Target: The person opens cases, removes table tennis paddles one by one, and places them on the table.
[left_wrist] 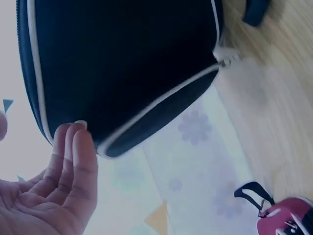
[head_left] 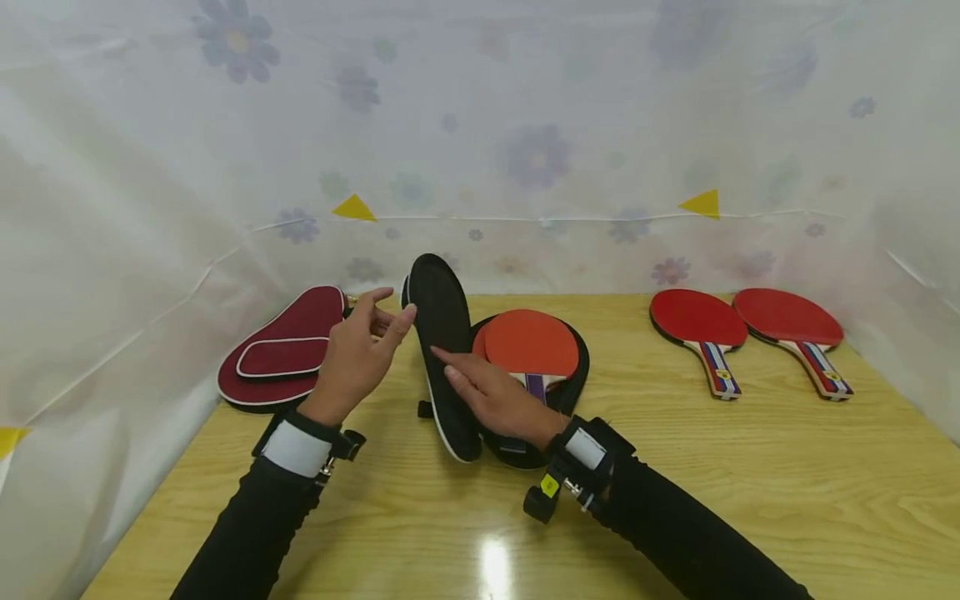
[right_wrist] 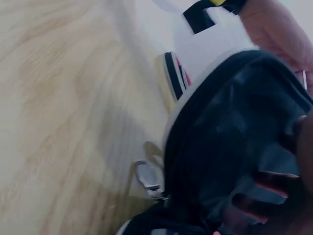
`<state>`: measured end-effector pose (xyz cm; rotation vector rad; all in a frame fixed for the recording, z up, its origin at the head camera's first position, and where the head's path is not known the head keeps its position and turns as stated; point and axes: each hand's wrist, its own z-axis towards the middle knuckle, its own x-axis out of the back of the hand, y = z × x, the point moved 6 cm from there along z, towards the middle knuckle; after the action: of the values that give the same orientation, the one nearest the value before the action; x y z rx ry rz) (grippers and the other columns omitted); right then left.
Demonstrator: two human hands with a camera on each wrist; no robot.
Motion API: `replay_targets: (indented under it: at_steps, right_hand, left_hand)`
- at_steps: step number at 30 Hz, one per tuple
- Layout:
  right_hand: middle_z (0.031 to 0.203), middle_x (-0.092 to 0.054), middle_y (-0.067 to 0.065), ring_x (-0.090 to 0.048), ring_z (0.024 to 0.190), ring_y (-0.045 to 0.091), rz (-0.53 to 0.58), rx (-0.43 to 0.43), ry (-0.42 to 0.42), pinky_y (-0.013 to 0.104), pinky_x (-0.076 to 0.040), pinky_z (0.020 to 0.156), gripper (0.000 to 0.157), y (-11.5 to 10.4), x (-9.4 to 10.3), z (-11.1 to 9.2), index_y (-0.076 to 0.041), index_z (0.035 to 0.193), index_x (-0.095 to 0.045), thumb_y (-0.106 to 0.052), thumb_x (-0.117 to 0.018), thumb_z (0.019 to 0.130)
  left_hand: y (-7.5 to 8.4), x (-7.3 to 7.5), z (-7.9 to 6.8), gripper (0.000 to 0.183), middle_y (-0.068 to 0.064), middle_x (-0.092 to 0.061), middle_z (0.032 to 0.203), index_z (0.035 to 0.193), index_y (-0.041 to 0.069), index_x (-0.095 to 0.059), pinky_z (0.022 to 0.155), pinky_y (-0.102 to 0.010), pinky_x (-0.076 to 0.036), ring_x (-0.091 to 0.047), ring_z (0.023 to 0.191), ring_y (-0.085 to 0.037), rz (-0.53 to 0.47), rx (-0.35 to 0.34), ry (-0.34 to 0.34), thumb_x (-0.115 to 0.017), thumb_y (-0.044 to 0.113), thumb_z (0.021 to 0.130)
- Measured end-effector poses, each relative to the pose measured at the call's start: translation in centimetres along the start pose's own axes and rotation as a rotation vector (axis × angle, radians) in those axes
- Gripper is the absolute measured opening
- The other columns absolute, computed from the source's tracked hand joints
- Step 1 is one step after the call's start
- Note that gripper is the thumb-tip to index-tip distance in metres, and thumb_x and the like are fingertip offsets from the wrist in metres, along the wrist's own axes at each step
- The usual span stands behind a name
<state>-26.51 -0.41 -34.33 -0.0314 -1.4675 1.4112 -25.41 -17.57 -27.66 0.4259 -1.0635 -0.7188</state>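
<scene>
A black paddle case [head_left: 576,385] with white piping lies unzipped in the middle of the table. Its lid [head_left: 444,350] stands tilted up on the left side. Inside rests a table tennis paddle [head_left: 534,343] with an orange-red face, and the edge of a second red one shows behind it. My right hand [head_left: 504,400] lies with extended fingers against the lid's inner face. On the outer side is my left hand [head_left: 352,357], its fingers loosely bent near the lid's edge; whether they touch it I cannot tell. A metal zipper pull [right_wrist: 146,176] hangs from the case in the right wrist view.
A maroon paddle case [head_left: 281,358] with white piping lies at the left, beside my left hand. Two red paddles [head_left: 699,318] with striped handles lie at the back right. A flowered white sheet [head_left: 487,150] hangs behind the wooden table [head_left: 675,483].
</scene>
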Motion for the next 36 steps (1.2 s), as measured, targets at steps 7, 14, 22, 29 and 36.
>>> replay_targets:
  at_steps: [7, 14, 22, 29, 36]
  right_hand:
    - [0.161, -0.029, 0.021, -0.027, 0.150, 0.036, -0.122, -0.078, -0.159, 0.054, -0.028, 0.117, 0.048, 1.3, -1.7, -0.4, -0.015, 0.158, -0.035, -0.025, -0.037, 0.111]
    - [0.160, -0.028, 0.026, -0.028, 0.147, 0.043, -0.227, -0.070, -0.213, 0.057, -0.028, 0.116, 0.045, 1.5, -2.5, -0.7, -0.007, 0.153, -0.044, -0.021, -0.040, 0.111]
    - [0.160, -0.030, 0.022, -0.028, 0.147, 0.043, -0.337, -0.127, -0.251, 0.056, -0.027, 0.117, 0.043, 1.5, -3.2, -0.4, -0.011, 0.149, -0.051, -0.027, -0.040, 0.111]
    - [0.160, -0.031, 0.023, -0.028, 0.148, 0.042, -0.368, -0.130, -0.285, 0.057, -0.027, 0.117, 0.041, 1.4, -3.5, -0.5, -0.009, 0.146, -0.053, -0.025, -0.042, 0.110]
    - [0.153, -0.042, 0.021, -0.041, 0.141, 0.037, -0.325, -0.111, -0.209, 0.050, -0.037, 0.112, 0.039, 1.1, -2.2, -1.0, -0.004, 0.142, -0.056, -0.021, -0.053, 0.106]
  left_hand:
    - [-1.7, -0.2, -0.4, 0.055, -0.031, -0.051, 0.129, 0.143, -0.002, -0.051, 0.087, -0.053, -0.053, -0.060, 0.109, -0.043, 0.187, 0.042, -0.029, -0.069, 0.022, 0.097]
    - [-4.6, -2.3, -1.4, 0.087, -0.039, 0.010, 0.159, 0.154, -0.013, -0.022, 0.109, -0.066, -0.032, -0.002, 0.147, -0.058, 0.328, 0.278, -0.266, -0.073, 0.025, 0.094]
    - [-5.6, -4.7, -2.1, 0.102, -0.042, -0.010, 0.157, 0.151, -0.016, -0.027, 0.116, -0.065, -0.019, -0.009, 0.147, -0.057, 0.536, 0.257, -0.444, -0.077, 0.047, 0.088]
    - [-5.6, -6.5, -2.3, 0.105, -0.042, -0.013, 0.157, 0.158, -0.004, -0.024, 0.109, -0.069, -0.029, -0.017, 0.142, -0.062, 0.521, 0.196, -0.592, -0.079, 0.048, 0.085]
    - [-5.5, -7.6, -2.2, 0.109, -0.040, -0.007, 0.159, 0.161, 0.004, -0.018, 0.102, -0.075, -0.032, -0.013, 0.143, -0.063, 0.500, 0.222, -0.639, -0.080, 0.050, 0.084]
